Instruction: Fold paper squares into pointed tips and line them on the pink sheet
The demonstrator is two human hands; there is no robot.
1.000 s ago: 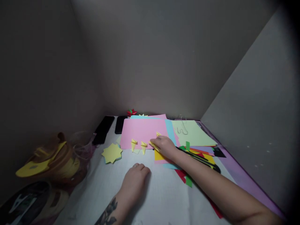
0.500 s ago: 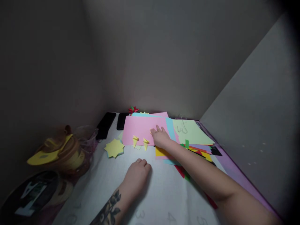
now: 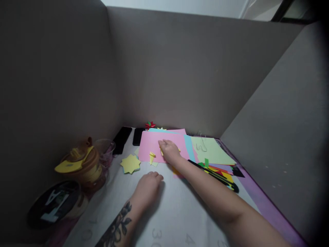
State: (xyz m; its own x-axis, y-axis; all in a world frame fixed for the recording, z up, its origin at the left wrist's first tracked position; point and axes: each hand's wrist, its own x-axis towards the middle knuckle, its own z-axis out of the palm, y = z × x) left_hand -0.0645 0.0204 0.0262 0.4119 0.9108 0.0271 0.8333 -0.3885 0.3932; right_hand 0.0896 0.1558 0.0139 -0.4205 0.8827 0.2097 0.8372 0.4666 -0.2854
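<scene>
My right hand (image 3: 169, 151) reaches over a pink sheet of paper (image 3: 147, 144), palm down with the fingers stretched out. Bits of small yellow folded paper show at its fingers and past its far side; the hand covers most of them. Just left of it, another yellow folded paper piece (image 3: 152, 157) lies on the sheet's near edge. On the white tabletop rests my left hand (image 3: 149, 187), fingers curled and pressed together, its underside hidden. A stack of yellow star-shaped paper (image 3: 131, 164) lies beyond it to the left.
Pale green sheets (image 3: 214, 151), coloured scraps and black scissors (image 3: 218, 176) lie at the right. Two black phones (image 3: 122, 139) sit at the back left. A clear cup (image 3: 105, 147), a brown pot (image 3: 84, 168) and a black lid (image 3: 55, 202) line the left side.
My right hand has moved left across the pink sheet, over a yellow folded piece that was visible before. My left hand stays put. The view has tilted upward.
</scene>
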